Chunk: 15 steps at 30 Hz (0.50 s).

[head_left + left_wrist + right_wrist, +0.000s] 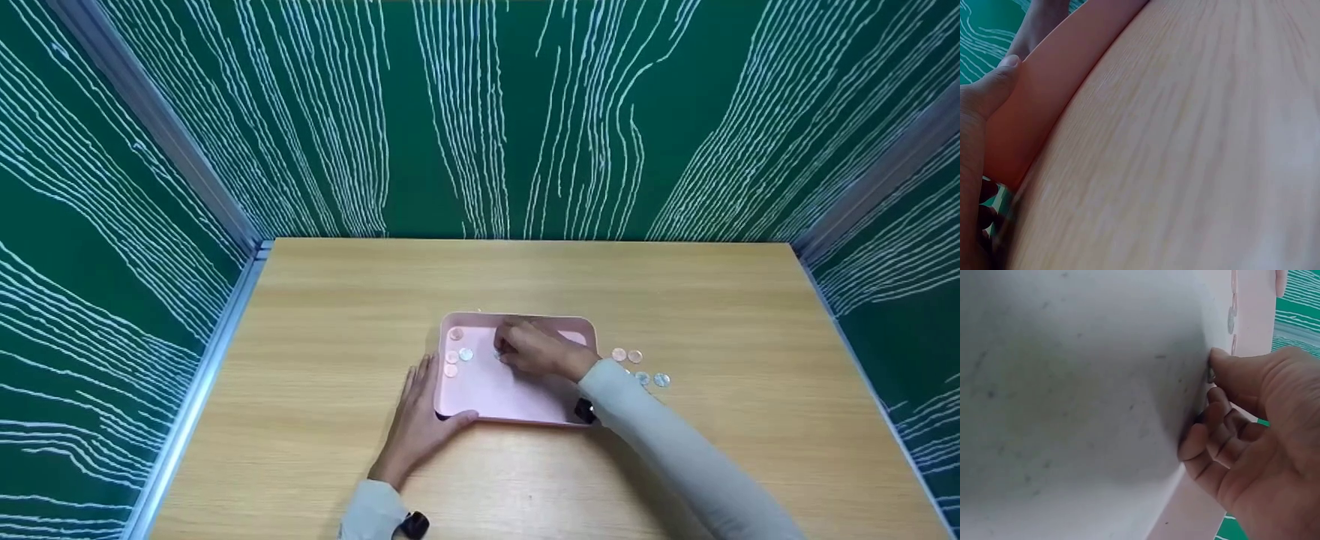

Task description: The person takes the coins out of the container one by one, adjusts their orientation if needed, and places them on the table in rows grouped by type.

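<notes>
Head view: left hand (pixel 421 414) grips pink tray (pixel 514 396); right hand (pixel 534 349) pinches silver coin (pixel 1211 375), which could slip if pinched loosely.

No readable text, label, brand, number or sign in any view

Pink tray (pixel 517 396): shallow, rectangular, rounded corners, open side up. Inside, near left wall: three coppery coins (pixel 451 370), flat; silvery coin (pixel 466 354) just beside. Outside, to tray's right: loose coins (pixel 635 356), coppery and silvery.
</notes>
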### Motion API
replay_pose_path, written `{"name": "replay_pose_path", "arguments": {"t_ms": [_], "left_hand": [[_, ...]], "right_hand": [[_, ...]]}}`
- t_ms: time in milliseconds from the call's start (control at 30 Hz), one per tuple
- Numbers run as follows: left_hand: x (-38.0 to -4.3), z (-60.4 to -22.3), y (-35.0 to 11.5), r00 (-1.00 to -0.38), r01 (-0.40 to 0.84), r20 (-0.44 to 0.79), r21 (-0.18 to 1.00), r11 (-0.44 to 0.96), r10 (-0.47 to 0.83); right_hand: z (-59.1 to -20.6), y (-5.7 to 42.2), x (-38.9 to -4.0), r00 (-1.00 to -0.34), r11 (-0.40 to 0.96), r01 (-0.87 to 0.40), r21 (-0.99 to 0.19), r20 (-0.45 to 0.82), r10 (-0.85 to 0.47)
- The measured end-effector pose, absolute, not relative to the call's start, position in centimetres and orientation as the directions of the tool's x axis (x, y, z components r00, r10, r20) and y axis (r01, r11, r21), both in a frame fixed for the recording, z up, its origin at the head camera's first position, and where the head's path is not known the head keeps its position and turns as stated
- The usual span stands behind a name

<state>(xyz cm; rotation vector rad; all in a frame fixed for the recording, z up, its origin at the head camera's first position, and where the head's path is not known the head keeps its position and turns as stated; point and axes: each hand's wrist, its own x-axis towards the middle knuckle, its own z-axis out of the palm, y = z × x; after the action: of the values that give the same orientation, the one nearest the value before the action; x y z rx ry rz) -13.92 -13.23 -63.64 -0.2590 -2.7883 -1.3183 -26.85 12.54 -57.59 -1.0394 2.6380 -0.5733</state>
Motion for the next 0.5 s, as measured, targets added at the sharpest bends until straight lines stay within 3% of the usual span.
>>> {"name": "replay_pose_path", "arguments": {"t_ms": [233,500], "left_hand": [[-13.79,-63.74,-13.25,-0.989,0.145,0.089,0.763,0.630,0.121],[-13.73,-63.49,-13.17,-0.989,0.141,0.089,0.774,0.618,0.115]], "right_hand": [[-57.33,12.32,-26.56,-0.726,0.701,-0.553,-0.451,-0.152,-0.671],[-56.88,12.49,-26.32,-0.703,0.673,-0.592,-0.444,-0.124,-0.700]]}}
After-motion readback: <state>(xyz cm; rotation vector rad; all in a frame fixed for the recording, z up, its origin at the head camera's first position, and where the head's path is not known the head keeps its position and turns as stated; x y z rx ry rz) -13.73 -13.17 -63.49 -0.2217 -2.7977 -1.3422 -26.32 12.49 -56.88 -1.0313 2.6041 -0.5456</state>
